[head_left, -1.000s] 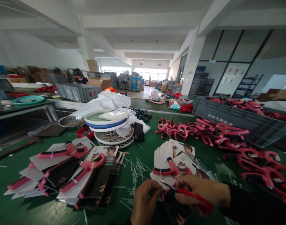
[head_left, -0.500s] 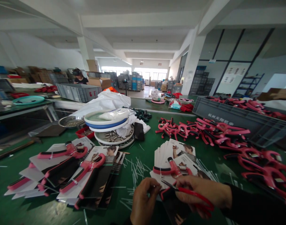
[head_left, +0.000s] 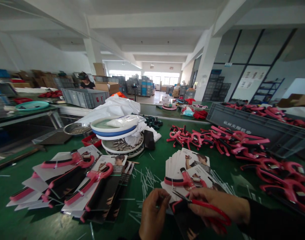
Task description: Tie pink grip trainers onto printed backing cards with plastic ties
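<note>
My right hand [head_left: 217, 201] is closed around red-handled scissors [head_left: 209, 204], their pointed blades directed left at my left fingertips. Thumb and fingers of my left hand [head_left: 153, 211] are pinched together just left of the blade tips; what they hold, if anything, is too small to make out. Beneath and beyond both hands lies a pink and black hand grip with a metal spring [head_left: 185, 180] on a printed card [head_left: 199, 170]. More such cards [head_left: 174, 160] are fanned out behind it. My right hand partly covers the hand grip and its card.
To the left, hand grips on cards [head_left: 89, 186] lie in an overlapping pile. Loose pink hand grips [head_left: 238, 140] are heaped at the right before a grey crate [head_left: 254, 131]. White plastic strips [head_left: 149, 180] litter the green table. Stacked round trays [head_left: 115, 135] stand behind.
The view has shifted very slightly. Both hands and the scissors keep nearly the same pose, with my left fingers still pinched beside the blade tips.
</note>
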Action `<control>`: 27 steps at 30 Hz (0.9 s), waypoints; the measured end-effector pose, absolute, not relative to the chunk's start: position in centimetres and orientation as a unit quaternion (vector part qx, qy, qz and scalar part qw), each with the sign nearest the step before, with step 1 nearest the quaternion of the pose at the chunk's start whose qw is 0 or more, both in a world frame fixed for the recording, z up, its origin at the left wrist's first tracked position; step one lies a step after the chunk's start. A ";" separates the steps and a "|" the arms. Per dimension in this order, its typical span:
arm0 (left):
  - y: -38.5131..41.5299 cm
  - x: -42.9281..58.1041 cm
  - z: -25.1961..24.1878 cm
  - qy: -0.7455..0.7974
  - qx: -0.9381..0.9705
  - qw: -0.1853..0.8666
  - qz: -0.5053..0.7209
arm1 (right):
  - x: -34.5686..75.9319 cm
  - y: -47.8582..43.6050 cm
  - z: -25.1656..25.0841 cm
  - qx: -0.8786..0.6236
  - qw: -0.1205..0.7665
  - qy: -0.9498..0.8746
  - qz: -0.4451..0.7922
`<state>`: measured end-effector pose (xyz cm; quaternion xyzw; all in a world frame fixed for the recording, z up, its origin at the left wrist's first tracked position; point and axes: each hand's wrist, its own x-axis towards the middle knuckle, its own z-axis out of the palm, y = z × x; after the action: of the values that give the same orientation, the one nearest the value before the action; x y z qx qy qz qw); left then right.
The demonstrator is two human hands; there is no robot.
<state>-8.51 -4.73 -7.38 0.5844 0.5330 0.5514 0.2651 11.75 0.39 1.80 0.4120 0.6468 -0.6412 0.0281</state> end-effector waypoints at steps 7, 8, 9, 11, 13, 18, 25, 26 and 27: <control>-4.9 -8.3 -7.6 0.525 0.603 0.262 0.541 | 11.8 0.7 1.3 0.410 0.028 0.651 -0.639; -4.9 -8.3 -7.5 0.517 0.614 0.254 0.539 | 11.8 0.8 1.2 0.410 0.032 0.651 -0.638; -5.0 -8.3 -7.5 0.512 0.620 0.247 0.541 | 11.8 0.9 1.1 0.409 0.035 0.651 -0.639; -5.0 -8.3 -7.4 0.517 0.610 0.243 0.549 | 11.8 0.9 1.2 0.406 0.041 0.654 -0.638; -4.9 -8.4 -7.3 0.535 0.581 0.253 0.559 | 11.8 0.9 1.5 0.409 0.044 0.659 -0.629; -4.8 -8.3 -7.2 0.538 0.585 0.249 0.553 | 11.7 0.7 1.8 0.420 0.045 0.669 -0.612; -5.0 -8.3 -7.3 0.532 0.627 0.206 0.530 | 12.0 0.6 0.6 0.410 0.028 0.668 -0.621; -5.0 -8.3 -7.3 0.531 0.628 0.204 0.531 | 12.1 0.6 0.6 0.411 0.028 0.668 -0.619; -5.0 -8.4 -7.3 0.531 0.628 0.204 0.532 | 12.2 0.5 0.7 0.411 0.028 0.669 -0.619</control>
<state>-8.38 -4.95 -7.33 0.6277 0.5308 0.5316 0.2038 12.16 0.53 0.67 0.4108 0.6691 -0.6186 0.0278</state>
